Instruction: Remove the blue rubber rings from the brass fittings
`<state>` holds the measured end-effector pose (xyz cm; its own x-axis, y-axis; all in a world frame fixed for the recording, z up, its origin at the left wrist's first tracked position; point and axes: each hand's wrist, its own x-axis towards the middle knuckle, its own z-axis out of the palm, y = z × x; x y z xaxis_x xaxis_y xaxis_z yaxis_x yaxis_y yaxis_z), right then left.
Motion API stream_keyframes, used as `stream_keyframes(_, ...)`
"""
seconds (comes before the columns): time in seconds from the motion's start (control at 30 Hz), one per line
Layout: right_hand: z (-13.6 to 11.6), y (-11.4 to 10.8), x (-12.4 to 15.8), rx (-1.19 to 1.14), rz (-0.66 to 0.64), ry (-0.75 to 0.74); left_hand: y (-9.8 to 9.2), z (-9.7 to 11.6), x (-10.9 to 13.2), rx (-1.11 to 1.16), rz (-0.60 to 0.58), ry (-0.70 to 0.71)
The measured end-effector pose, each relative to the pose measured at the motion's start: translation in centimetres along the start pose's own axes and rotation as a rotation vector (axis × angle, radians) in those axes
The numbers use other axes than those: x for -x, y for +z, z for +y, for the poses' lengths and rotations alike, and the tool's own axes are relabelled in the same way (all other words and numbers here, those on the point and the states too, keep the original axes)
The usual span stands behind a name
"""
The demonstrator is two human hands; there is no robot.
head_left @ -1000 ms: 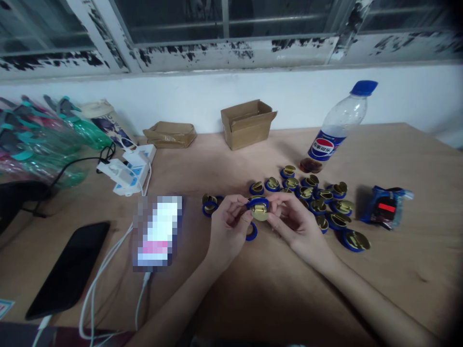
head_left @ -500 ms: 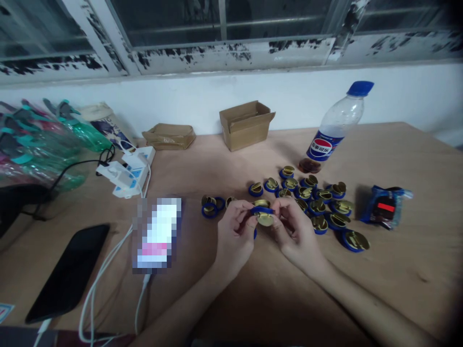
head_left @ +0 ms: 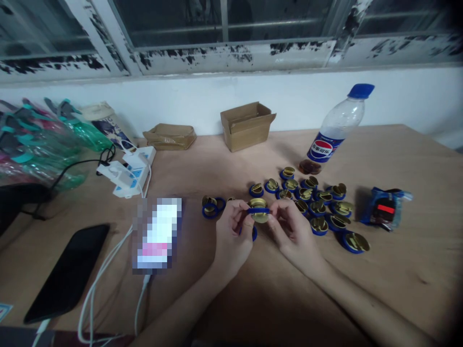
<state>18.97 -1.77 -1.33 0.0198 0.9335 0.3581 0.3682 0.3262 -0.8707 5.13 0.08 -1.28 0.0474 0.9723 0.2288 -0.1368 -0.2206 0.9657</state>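
Observation:
Between my two hands is a round gold metal piece (head_left: 259, 218) with a blue ring (head_left: 258, 210) around its middle. The fingertips of my left hand (head_left: 234, 236) pinch its left side. On the opposite side, the thumb and fingers of my right hand (head_left: 294, 233) close on it. Several similar gold pieces in blue rings, such as one at the near right (head_left: 356, 242), lie on the table beyond and beside my right hand. Left of my left hand are loose blue rings (head_left: 210, 210) and gold parts (head_left: 207, 200). Another blue ring (head_left: 255, 234) is partly hidden behind my left hand.
A cola bottle (head_left: 327, 137) stands at the back right, near a blue plastic packet (head_left: 386, 208). Two cardboard boxes, one open (head_left: 249, 132), sit by the wall. To the left are a lit phone (head_left: 159, 233), a dark phone (head_left: 68, 272), cables and a power strip (head_left: 132, 176).
The gold piece and its ring have turned from slanted to nearly level and shifted slightly left. My right hand has moved a little left with it. Both hands keep their grip.

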Motion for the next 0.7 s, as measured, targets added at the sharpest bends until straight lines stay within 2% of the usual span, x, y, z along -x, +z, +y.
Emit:
stream_keyframes(0.3,0.1,-0.1,0.2,0.182,-0.015,-0.025,0.2,0.1,0.2,-0.004,-0.023,0.037)
stream_keyframes(0.43,-0.4,-0.7,-0.3,0.185,-0.055,-0.028,0.2,0.8,-0.1,0.029,-0.008,0.036)
stream_keyframes(0.5,-0.5,-1.1,-0.6,0.154,-0.083,-0.029,-0.1,1.2,-0.4,0.062,-0.026,0.006)
stream_keyframes(0.6,-0.4,-1.4,-0.8,0.134,-0.095,-0.035,-0.7,1.7,-0.7,0.077,-0.118,-0.078)
stream_keyframes(0.7,-0.3,-1.5,-0.7,0.15,-0.099,-0.045,-1.2,1.9,-1.0,0.181,-0.136,-0.14)
